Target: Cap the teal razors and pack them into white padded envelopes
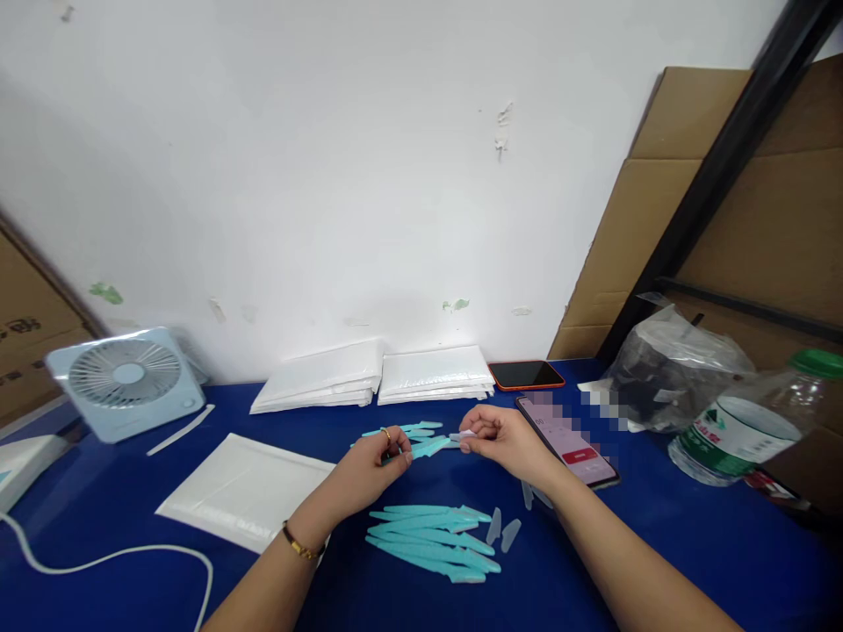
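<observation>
Over a blue table, my left hand is closed around a thin teal plastic stick that points right. My right hand pinches a small clear cap at that stick's tip. A pile of several teal sticks lies just below my hands, with two loose clear caps beside it. A few more teal sticks lie behind my left hand.
Two stacks of white padded envelopes sit by the wall, one more envelope at the left. A small fan and white cable are far left. Two phones, a plastic bag and a bottle are on the right.
</observation>
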Demonstrator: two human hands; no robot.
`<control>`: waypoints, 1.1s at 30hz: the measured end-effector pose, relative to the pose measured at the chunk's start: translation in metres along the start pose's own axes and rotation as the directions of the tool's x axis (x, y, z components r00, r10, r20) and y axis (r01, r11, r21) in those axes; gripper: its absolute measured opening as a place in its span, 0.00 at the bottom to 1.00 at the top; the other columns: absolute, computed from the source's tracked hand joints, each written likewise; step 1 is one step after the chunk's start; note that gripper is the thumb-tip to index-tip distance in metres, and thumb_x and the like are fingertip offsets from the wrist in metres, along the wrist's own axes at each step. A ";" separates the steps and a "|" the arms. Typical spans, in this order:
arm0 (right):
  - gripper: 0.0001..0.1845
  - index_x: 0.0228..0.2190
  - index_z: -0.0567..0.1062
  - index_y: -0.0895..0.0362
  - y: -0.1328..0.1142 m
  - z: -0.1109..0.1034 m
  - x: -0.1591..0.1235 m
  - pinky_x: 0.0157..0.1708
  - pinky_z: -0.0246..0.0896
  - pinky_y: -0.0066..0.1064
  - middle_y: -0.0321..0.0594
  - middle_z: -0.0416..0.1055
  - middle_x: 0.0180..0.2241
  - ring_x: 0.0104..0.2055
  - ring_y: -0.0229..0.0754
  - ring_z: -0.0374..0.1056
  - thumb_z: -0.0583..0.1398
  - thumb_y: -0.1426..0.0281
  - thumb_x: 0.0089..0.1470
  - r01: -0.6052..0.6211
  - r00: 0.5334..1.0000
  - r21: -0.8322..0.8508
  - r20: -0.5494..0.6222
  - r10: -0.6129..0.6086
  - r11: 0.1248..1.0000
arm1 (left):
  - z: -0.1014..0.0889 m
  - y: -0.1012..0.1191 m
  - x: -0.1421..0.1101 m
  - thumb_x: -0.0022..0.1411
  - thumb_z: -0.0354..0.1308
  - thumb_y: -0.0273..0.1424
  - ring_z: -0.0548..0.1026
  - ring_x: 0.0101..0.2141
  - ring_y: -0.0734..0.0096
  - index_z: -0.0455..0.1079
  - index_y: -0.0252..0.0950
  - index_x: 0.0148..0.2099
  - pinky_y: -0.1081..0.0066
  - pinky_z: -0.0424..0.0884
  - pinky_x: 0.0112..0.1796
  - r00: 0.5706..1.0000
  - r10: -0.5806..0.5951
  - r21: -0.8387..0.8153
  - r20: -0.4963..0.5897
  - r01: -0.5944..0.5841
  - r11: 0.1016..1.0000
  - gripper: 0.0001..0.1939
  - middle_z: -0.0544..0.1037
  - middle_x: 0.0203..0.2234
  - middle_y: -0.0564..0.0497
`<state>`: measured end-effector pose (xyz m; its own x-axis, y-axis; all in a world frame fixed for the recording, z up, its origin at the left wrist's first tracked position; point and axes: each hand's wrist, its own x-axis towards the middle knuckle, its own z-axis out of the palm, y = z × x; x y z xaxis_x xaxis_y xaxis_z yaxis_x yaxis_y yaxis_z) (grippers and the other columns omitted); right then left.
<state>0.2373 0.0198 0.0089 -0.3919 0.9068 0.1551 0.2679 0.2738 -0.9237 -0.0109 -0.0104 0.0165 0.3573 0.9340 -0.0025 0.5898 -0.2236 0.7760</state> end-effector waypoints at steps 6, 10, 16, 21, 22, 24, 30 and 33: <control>0.09 0.27 0.74 0.58 0.001 -0.001 -0.001 0.29 0.63 0.28 0.40 0.75 0.28 0.29 0.38 0.70 0.63 0.65 0.46 0.072 0.997 -0.075 -0.020 -0.074 0.995 | 0.000 -0.002 0.001 0.59 0.49 0.42 0.57 0.24 0.77 0.64 0.36 0.34 0.77 0.55 0.26 0.998 0.009 -0.029 0.063 -0.007 1.000 0.14 0.61 0.22 0.57; 0.06 0.26 0.74 0.58 0.001 0.000 -0.001 0.30 0.64 0.28 0.40 0.75 0.30 0.30 0.38 0.70 0.63 0.67 0.46 0.117 0.993 -0.111 -0.001 -0.118 0.987 | -0.001 -0.002 0.001 0.61 0.47 0.42 0.57 0.24 0.77 0.63 0.36 0.33 0.76 0.55 0.26 0.996 0.026 -0.058 0.083 -0.021 0.998 0.15 0.61 0.22 0.58; 0.05 0.27 0.76 0.57 -0.005 0.014 -0.001 0.33 0.64 0.28 0.38 0.76 0.30 0.32 0.39 0.70 0.63 0.67 0.47 0.188 0.982 -0.151 0.057 -0.181 0.971 | 0.002 0.002 0.001 0.62 0.46 0.42 0.59 0.23 0.77 0.63 0.36 0.33 0.77 0.56 0.25 0.990 0.054 -0.079 0.128 -0.045 0.996 0.14 0.64 0.22 0.57; 0.08 0.34 0.77 0.52 -0.018 -0.020 -0.007 0.40 0.62 0.30 0.38 0.74 0.38 0.40 0.40 0.68 0.61 0.70 0.49 0.243 0.969 -0.378 0.143 -0.203 0.893 | 0.004 -0.001 0.004 0.61 0.48 0.39 0.66 0.29 0.72 0.66 0.37 0.35 0.73 0.58 0.29 0.998 0.061 0.242 -0.028 -0.052 0.969 0.12 0.70 0.26 0.54; 0.08 0.33 0.78 0.52 -0.019 -0.033 -0.009 0.40 0.61 0.30 0.37 0.73 0.36 0.39 0.40 0.68 0.60 0.72 0.49 0.234 0.969 -0.437 0.173 -0.175 0.868 | 0.004 -0.002 0.005 0.61 0.49 0.38 0.67 0.31 0.70 0.67 0.38 0.35 0.72 0.59 0.31 0.996 0.071 0.319 -0.055 -0.050 0.947 0.11 0.71 0.29 0.52; 0.07 0.30 0.78 0.52 -0.018 -0.055 -0.015 0.34 0.61 0.29 0.37 0.72 0.33 0.34 0.39 0.67 0.62 0.73 0.45 0.171 0.966 -0.533 0.257 -0.034 0.829 | 0.004 -0.005 0.007 0.60 0.51 0.36 0.68 0.35 0.67 0.68 0.38 0.36 0.70 0.59 0.34 0.994 0.090 0.439 -0.063 -0.054 0.897 0.09 0.72 0.31 0.50; 0.09 0.26 0.78 0.53 -0.005 -0.056 -0.018 0.26 0.54 0.25 0.35 0.68 0.30 0.29 0.36 0.63 0.67 0.73 0.35 0.132 0.897 -0.646 0.400 0.186 0.752 | 0.005 0.001 0.000 0.56 0.56 0.36 0.69 0.39 0.66 0.70 0.41 0.39 0.69 0.60 0.38 0.988 0.152 0.456 -0.026 -0.124 0.881 0.08 0.72 0.36 0.52; 0.02 0.25 0.76 0.55 -0.004 -0.038 -0.011 0.27 0.54 0.25 0.35 0.68 0.30 0.29 0.35 0.63 0.64 0.71 0.43 0.169 0.904 -0.619 0.408 0.131 0.767 | 0.009 0.008 -0.006 0.53 0.59 0.38 0.69 0.34 0.70 0.71 0.41 0.38 0.73 0.61 0.33 0.973 0.180 0.342 0.141 -0.219 0.914 0.10 0.73 0.34 0.53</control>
<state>0.2740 0.0207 0.0236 -0.6781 0.7245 -0.1233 0.6844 0.5614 -0.4653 -0.0017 -0.0207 0.0172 0.5566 0.8294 0.0482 0.7082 -0.5040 0.4944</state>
